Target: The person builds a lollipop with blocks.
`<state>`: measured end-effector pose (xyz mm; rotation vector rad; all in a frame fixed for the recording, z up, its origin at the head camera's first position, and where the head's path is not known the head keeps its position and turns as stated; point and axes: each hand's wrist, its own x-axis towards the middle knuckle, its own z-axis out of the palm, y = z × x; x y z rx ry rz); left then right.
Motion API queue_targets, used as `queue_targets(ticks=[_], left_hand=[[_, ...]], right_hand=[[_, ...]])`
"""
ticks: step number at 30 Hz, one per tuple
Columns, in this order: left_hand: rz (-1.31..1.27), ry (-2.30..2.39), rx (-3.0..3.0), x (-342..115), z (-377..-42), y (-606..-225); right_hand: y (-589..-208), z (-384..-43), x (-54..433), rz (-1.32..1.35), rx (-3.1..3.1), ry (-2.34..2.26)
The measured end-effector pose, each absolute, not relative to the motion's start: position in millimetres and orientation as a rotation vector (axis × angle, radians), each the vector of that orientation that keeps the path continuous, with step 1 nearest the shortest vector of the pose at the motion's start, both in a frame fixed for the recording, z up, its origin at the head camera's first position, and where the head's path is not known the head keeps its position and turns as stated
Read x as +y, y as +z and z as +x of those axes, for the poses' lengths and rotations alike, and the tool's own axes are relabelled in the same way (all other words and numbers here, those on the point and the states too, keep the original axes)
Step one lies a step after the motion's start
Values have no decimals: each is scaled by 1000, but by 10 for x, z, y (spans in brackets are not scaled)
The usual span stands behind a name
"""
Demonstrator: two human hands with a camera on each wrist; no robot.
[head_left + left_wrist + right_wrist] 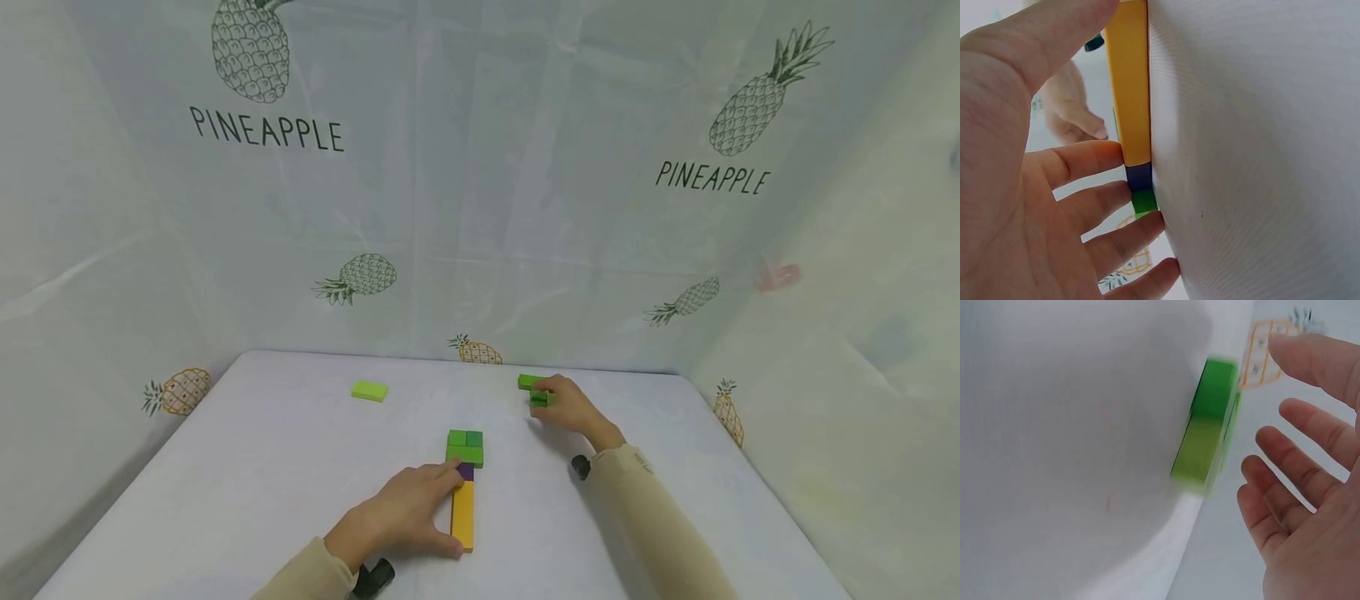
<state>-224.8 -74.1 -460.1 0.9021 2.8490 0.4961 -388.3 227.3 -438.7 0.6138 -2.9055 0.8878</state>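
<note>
My left hand (412, 508) rests against the left side of a row of blocks, its fingers spread. In the left wrist view the thumb is near one end of the long yellow block (1129, 87), and fingertips touch the side by the purple block (1139, 177). At the row's far end sit several green blocks (465, 454) placed together. Farther back, my right hand (568, 406) is over a small group of green blocks (538, 398). The right wrist view shows its fingers spread and apart from a dark green block (1216, 387) and a lighter green block (1197, 450).
A lime green block (369, 391) lies alone at the back left of the white table (262, 450). Behind the table hangs a pale curtain (510, 208) printed with pineapples. Dark wrist devices (372, 578) show by both sleeves.
</note>
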Motion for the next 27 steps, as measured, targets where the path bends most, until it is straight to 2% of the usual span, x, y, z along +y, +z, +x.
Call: queue_targets(ticks=[12,27], left_hand=[[897,509,2847,-752,-2249,-4616],[893,500,2849,-751,-2237,-4600]], right_hand=[[-4395,-4004,2580,504,-3019,834],[-4519,-4013,2617,376,-3065,871]])
